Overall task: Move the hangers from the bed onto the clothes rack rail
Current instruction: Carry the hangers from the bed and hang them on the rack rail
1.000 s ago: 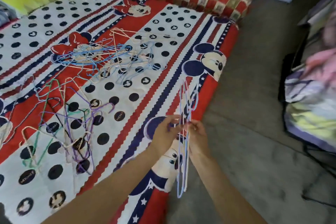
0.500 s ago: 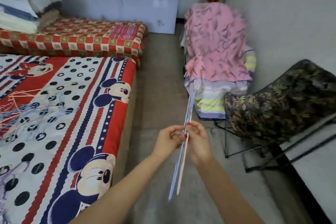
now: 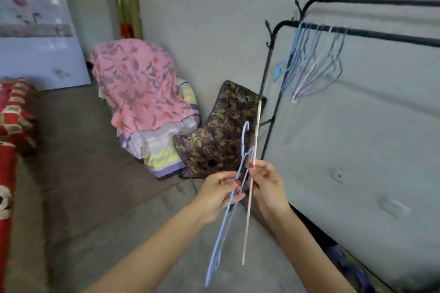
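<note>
Blue wire hangers, seen edge-on, are held in the left hand. The fingers are curled around the wires just below the hooks, with the thumb pressed on top; the hooks rise above the hand and the lower bars hang down toward the floor.

The right hand pinches a pale pink hanger between thumb and fingertips. This hanger is also edge-on and nearly upright, its top end reaching above both hands. It runs just beside the blue hangers, parted from them below the hands. Both hands are close together at chest level, with the forearms extending from the bottom of the view.

A black clothes rack stands to the right, against the grey wall. Its front rail carries a cluster of hung hangers in blue, lilac and white near the left end. A second rail runs higher and behind it. The held hangers are below and to the left of the rail, well apart from it.

Left of the rack stands a chair with a dark leaf-patterned cushion. Beside it, pink cloth is draped over folded striped fabric. A red patterned bed edge shows at far left.
</note>
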